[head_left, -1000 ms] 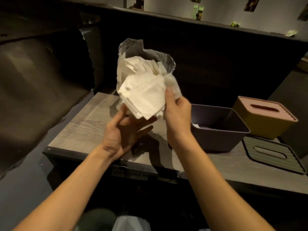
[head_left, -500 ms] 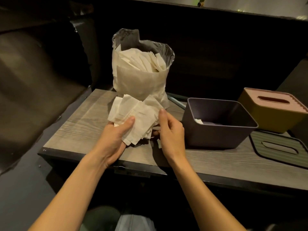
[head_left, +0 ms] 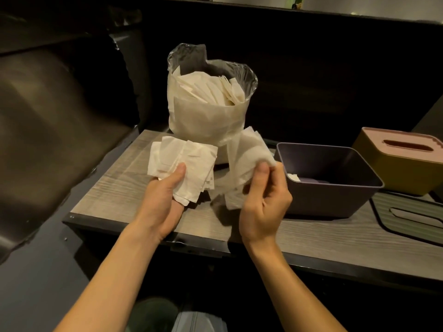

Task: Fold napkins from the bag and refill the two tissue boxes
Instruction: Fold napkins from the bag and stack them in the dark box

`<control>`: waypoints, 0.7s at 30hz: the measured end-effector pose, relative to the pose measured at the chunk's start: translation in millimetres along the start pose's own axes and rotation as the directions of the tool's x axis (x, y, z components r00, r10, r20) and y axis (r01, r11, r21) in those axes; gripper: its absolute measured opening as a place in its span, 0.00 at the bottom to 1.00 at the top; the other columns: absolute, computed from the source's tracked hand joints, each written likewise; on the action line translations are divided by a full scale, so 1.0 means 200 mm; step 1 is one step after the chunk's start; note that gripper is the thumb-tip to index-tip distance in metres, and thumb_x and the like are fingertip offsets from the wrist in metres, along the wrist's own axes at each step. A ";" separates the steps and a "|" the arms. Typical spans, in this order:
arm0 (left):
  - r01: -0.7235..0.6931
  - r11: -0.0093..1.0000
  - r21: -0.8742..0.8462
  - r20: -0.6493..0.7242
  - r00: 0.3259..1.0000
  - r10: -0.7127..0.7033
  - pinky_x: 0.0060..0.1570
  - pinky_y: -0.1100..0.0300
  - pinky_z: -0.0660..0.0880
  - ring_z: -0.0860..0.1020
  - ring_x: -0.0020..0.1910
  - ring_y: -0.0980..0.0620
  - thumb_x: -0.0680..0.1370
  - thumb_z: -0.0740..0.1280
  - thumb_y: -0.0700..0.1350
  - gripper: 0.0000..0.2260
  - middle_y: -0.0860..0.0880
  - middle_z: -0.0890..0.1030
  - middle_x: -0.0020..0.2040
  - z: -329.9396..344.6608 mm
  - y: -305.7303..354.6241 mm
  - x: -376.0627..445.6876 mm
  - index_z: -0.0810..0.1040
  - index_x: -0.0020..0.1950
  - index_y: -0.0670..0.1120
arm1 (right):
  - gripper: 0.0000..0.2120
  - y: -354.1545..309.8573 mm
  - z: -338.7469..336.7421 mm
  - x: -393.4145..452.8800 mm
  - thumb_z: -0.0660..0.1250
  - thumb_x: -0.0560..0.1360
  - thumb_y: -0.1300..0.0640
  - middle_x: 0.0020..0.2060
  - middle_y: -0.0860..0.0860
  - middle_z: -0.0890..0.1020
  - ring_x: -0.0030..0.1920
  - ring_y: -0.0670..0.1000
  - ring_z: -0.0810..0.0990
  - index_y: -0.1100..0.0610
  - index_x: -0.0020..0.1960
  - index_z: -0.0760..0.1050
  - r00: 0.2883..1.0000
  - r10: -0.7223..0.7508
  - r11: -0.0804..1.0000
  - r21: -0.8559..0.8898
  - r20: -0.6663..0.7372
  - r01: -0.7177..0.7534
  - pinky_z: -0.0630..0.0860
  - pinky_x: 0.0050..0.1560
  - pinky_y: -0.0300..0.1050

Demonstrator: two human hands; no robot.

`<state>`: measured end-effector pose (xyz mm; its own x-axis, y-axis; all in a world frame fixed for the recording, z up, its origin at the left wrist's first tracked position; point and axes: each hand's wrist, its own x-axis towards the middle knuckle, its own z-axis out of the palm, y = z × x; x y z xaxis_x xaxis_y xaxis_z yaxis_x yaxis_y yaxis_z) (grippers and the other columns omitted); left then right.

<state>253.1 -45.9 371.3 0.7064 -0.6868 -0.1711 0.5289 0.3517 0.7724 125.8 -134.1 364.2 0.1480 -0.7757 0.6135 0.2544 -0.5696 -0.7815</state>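
A clear plastic bag (head_left: 206, 116) full of white napkins stands upright at the back of the wooden table (head_left: 115, 192). My left hand (head_left: 163, 204) holds a stack of white napkins (head_left: 182, 164) above the table, thumb on top. My right hand (head_left: 263, 200) pinches a single napkin (head_left: 247, 159), blurred, just right of the stack. An open purple tissue box (head_left: 335, 185) sits to the right with a scrap of white paper inside. Behind it a yellow tissue box (head_left: 398, 171) wears a pink slotted lid.
A green slotted lid (head_left: 407, 212) lies flat on the table at the right edge. A dark padded seat (head_left: 52, 130) fills the left side. A dark partition wall rises behind the table. My knee shows below the table's front edge.
The napkin bundle came down from in front of the bag to just above the table. My right hand has pulled one napkin away to the right of the stack.
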 end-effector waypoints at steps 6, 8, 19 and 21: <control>0.017 0.977 0.213 0.071 0.997 -0.033 0.45 0.53 0.83 0.84 0.49 0.44 0.79 0.71 0.39 0.10 0.42 0.87 0.50 0.00 -0.02 -0.02 0.83 0.59 0.40 | 0.12 0.04 0.02 0.00 0.62 0.86 0.53 0.35 0.48 0.80 0.34 0.50 0.77 0.55 0.49 0.81 0.942 0.142 0.989 -0.069 0.305 -0.127 0.75 0.33 0.54; 0.055 0.983 0.176 0.110 0.991 -0.075 0.55 0.48 0.79 0.83 0.57 0.42 0.81 0.69 0.47 0.13 0.42 0.85 0.59 0.01 -0.01 -0.02 0.82 0.63 0.43 | 0.13 0.06 0.04 0.02 0.63 0.85 0.52 0.35 0.49 0.82 0.36 0.52 0.79 0.55 0.48 0.83 0.931 0.224 0.964 -0.206 0.286 -0.169 0.76 0.37 0.57; -0.010 0.966 0.257 0.145 0.989 -0.028 0.48 0.51 0.84 0.85 0.55 0.42 0.71 0.73 0.33 0.24 0.40 0.85 0.58 -0.04 -0.08 0.02 0.77 0.67 0.42 | 0.11 0.04 0.03 0.02 0.65 0.84 0.52 0.51 0.41 0.82 0.53 0.42 0.80 0.50 0.62 0.83 0.950 0.213 0.945 -0.296 0.228 -0.141 0.75 0.52 0.36; -0.030 0.951 0.308 0.177 0.984 -0.027 0.48 0.51 0.84 0.85 0.54 0.43 0.72 0.73 0.31 0.20 0.41 0.86 0.56 -0.03 -0.08 0.01 0.80 0.63 0.43 | 0.15 0.03 0.04 0.04 0.65 0.82 0.48 0.57 0.41 0.79 0.60 0.43 0.77 0.49 0.67 0.79 0.964 0.096 0.920 -0.391 0.247 0.008 0.71 0.62 0.37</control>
<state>248.9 -48.0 354.8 0.5974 -0.7979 -0.0804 0.3370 0.1588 0.9280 135.4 -140.8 365.5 0.4037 -0.7355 0.5441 -0.1385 -0.6370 -0.7583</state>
